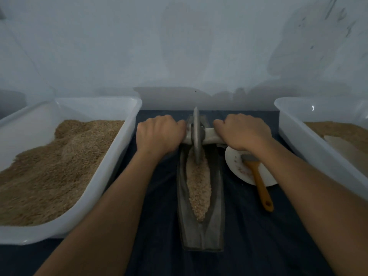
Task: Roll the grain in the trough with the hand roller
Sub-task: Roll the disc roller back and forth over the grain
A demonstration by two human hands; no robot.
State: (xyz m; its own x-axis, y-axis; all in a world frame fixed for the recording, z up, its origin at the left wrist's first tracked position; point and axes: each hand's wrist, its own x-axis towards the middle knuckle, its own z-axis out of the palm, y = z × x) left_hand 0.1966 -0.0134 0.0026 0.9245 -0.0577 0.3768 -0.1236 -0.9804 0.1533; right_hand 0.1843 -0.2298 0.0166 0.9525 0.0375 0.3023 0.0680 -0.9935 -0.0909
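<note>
1. Either side, two white tubs of grain, left tub (123, 136) and right tub (294, 140), flank the dark cloth (249, 226); a brush (261, 184) lies on a plate (235, 164) just right of the trough (199, 232).
2. Pale grain (199, 186) fills the trough's channel; the hand roller (196, 134) stands upright at the far end, left hand (159, 134) and right hand (244, 131) curled round its handles.
3. Bare cloth shows between trough and tubs.
</note>
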